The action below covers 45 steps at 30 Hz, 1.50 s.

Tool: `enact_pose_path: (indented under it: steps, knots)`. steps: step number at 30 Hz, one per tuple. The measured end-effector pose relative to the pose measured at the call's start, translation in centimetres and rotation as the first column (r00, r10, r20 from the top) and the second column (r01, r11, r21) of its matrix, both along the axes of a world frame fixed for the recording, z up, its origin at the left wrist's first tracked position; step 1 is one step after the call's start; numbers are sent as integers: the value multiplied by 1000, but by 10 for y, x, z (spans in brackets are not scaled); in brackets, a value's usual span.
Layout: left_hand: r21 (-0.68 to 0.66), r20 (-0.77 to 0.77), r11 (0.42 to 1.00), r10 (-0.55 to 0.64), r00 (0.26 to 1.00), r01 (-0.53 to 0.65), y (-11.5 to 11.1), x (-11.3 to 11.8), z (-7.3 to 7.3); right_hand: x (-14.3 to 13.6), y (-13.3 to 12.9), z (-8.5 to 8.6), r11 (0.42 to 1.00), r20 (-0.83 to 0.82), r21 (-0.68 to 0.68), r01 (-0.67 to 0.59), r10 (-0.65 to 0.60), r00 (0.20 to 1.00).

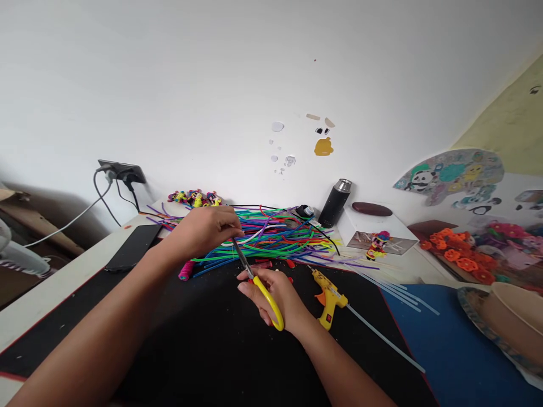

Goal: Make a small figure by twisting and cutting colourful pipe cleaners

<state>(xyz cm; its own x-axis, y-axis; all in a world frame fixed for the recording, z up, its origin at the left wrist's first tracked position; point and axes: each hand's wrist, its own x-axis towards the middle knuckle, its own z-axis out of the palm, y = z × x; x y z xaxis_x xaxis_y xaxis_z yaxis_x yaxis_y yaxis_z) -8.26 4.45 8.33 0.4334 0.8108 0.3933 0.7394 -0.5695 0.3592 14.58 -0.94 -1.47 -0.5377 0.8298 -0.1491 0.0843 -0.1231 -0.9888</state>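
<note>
My right hand (275, 297) is closed round yellow-handled scissors (269, 302), their blades pointing up and to the left. Close to the blade tips, my left hand (207, 229) has its fingers pinched together; whatever they grip is hidden or too small to name. Behind both hands lies a broad heap of coloured pipe cleaners (292, 240) in green, blue, purple, red and white. A pink spool (185, 270) rests on the black mat (190, 333) below my left hand. Small red pieces (291, 264) lie beyond my right hand.
A yellow glue gun (328, 297) lies right of my right hand, near glue sticks (399, 291). Farther back stand a black flask (335, 203), a white box (382, 226) and a small figure (377, 246). A phone (133, 247) lies left. Orange flowers (460, 254) fill the right.
</note>
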Motion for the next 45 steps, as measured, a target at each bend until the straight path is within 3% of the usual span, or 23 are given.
enact_pose_path:
  steps: [3, 5, 7, 9, 12, 16, 22, 29, 33, 39, 42, 45]
  knots:
    - [-324, 122, 945, 7, 993, 33, 7, -17, 2, 1, -2, -1, 996, 17, 7, -84, 83, 996]
    - [-538, 223, 829, -38, 974, 156, 12, -27, -1, 2, -4, 2, 991, 22, -5, -135, 135, 991]
    - [-624, 348, 731, -56, 936, 276, 18, -33, -7, 2, -6, 7, 987, 3, -32, -159, 159, 987]
    - [-629, 460, 703, -8, 888, 332, 22, -32, -15, 2, -6, 10, 985, -41, -49, -162, 160, 986]
    - [-609, 574, 701, 66, 816, 371, 23, -22, -25, 3, -4, 10, 990, -140, -26, -140, 135, 981]
    - [-581, 601, 717, 57, 797, 386, 20, -11, -29, 5, 0, 6, 997, -253, -51, -55, 40, 967]
    - [-586, 547, 754, 98, 831, 297, 13, -4, -19, 5, 1, 9, 990, -318, -129, 50, -89, 944]
    - [-478, 416, 873, 126, 901, 99, 3, 9, -3, 4, 2, 10, 991, -295, -118, 70, -102, 950]
    - [-400, 351, 916, 160, 922, -6, -1, 13, 2, 0, 3, 4, 989, -177, 0, 149, -147, 973]
    - [-495, 336, 869, 180, 925, 11, -9, 14, 15, -2, 1, 2, 969, -37, 138, 204, -200, 979]
    - [-527, 318, 850, 195, 928, 2, -12, 13, 18, 0, 2, 0, 888, 51, 388, 247, -289, 956]
    - [-550, 256, 833, 237, 937, -60, -11, 11, 14, 3, 4, -1, 819, 170, 541, 191, -329, 929]
